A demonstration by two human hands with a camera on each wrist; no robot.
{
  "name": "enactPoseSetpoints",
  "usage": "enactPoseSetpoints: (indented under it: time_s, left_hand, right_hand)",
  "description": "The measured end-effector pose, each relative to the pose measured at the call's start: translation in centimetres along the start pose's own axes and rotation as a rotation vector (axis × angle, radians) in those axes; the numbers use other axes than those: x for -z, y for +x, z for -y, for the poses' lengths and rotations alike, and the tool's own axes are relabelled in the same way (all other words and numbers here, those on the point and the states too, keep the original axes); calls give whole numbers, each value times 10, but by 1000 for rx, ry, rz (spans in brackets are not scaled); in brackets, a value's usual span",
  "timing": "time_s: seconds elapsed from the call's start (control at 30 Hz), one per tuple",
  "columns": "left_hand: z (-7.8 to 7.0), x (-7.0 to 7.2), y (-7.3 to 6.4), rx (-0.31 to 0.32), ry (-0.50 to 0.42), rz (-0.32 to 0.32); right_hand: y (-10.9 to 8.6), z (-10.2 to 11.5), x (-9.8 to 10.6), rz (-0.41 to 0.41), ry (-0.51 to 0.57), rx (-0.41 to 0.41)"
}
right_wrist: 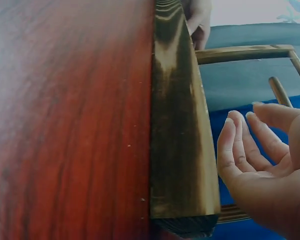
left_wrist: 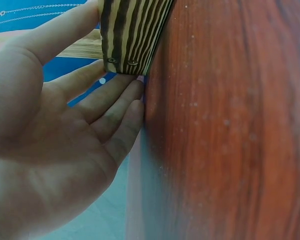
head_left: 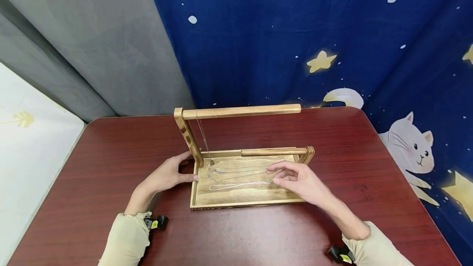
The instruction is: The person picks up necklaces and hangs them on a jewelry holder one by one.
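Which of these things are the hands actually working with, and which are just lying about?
In use:
- wooden stand, its tray end steadied by the left hand
- chains lying in the tray, under the right hand
- one chain hanging from the top bar

Just there:
- red table
- starry blue curtain
- grey curtain

- Left hand open, palm towards the lens, fingers straight.
- Fingertips against the striped wooden corner, beside two screws.
- Red-brown table filling the right side.
- Thin chains, perhaps necklaces, top left, blurred.
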State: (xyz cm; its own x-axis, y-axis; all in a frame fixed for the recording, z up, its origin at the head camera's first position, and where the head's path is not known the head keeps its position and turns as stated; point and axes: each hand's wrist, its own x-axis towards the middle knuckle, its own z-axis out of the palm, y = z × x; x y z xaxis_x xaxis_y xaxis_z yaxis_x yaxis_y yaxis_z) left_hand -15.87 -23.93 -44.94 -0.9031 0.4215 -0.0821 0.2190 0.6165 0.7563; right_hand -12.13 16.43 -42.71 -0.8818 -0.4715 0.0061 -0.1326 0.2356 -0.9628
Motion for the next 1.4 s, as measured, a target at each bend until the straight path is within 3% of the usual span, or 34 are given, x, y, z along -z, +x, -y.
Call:
enactPoseSetpoints:
  time_s: [0.23,0.47,1.17,1.4]
  left_hand:
    - [0,0,0,7,12,0]
    - [0,-1,0,11,14,-5]
    - [1,-1,-1,14,7,1]
    - [-1,0,-1,18,17,-6]
  right_hand:
    - [0,-6,-6,-18,-45,-33]
    - [3,-13,-9,-21,-116,1]
    - [10,-19,-18,-5,-373,-35]
    - [11,-19,-19,-32,-429,-30]
